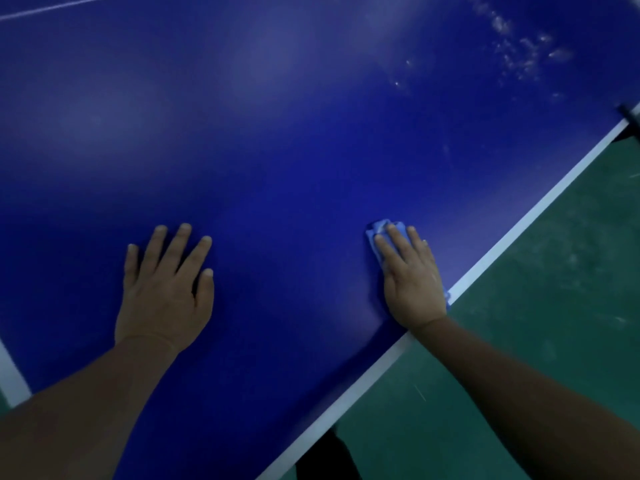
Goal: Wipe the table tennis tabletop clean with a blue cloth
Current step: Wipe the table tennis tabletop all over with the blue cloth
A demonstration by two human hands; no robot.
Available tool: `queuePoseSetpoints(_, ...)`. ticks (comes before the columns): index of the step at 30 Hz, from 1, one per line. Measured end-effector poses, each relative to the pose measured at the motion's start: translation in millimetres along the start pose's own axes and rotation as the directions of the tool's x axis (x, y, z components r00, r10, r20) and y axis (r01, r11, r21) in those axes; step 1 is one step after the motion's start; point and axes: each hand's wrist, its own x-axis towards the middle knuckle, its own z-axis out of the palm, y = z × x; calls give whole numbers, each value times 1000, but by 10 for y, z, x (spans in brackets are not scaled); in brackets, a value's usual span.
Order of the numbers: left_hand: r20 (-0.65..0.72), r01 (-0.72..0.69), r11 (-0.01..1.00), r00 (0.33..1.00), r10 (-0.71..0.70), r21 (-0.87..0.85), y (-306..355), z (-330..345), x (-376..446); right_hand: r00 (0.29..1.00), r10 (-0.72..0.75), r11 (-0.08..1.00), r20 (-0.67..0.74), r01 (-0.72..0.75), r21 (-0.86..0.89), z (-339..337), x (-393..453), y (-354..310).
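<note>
The dark blue table tennis tabletop [277, 133] fills most of the view. My right hand [410, 278] presses flat on a folded blue cloth [375, 233] near the table's white side edge line [512, 237]; only the cloth's far and left rim shows past my fingers. My left hand [166, 289] lies flat on the tabletop with fingers spread, holding nothing. White dusty specks [519, 50] are scattered over the far right of the surface.
Green floor [554, 323] lies beyond the table's right edge. A white line [52, 6] crosses the far left of the table, and a white end line [10, 372] shows at the near left. A dark fitting [628, 116] sits at the far right edge.
</note>
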Motion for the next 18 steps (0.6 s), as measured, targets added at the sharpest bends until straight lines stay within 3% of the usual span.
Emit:
queuePoseSetpoints(8, -9, 6, 997, 1000, -5, 73, 11, 58, 44, 942, 330, 943, -55, -332, -28, -238, 714, 497)
queuePoseSetpoints(9, 2, 19, 995, 1000, -19, 102, 30, 65, 46, 959, 280, 958, -52, -282, -57, -247, 720, 421)
queuePoseSetpoints(11, 9, 95, 985, 995, -97, 144, 111, 77, 38, 1000, -5, 997, -13, 4, -81, -147, 587, 188)
queuePoseSetpoints(12, -6, 155, 978, 988, -156, 139, 225, 90, 36, 979, -201, 977, 28, 203, -72, -56, 456, 97)
queuePoseSetpoints(14, -69, 260, 962, 964, -255, 81, 578, 116, 48, 852, -513, 857, 100, 516, 3, 59, 332, 44)
queuePoseSetpoints(16, -118, 314, 949, 943, -311, 12, 1075, 143, 104, 742, -658, 752, 128, 657, 58, 32, 666, 261)
queuePoseSetpoints(17, -117, 332, 943, 936, -333, -23, 1340, 158, 155, 739, -664, 746, 115, 664, 48, -35, 934, 443)
queuePoseSetpoints(18, -105, 344, 937, 931, -349, -60, 1600, 181, 218, 778, -623, 781, 79, 624, 22, -111, 1223, 669)
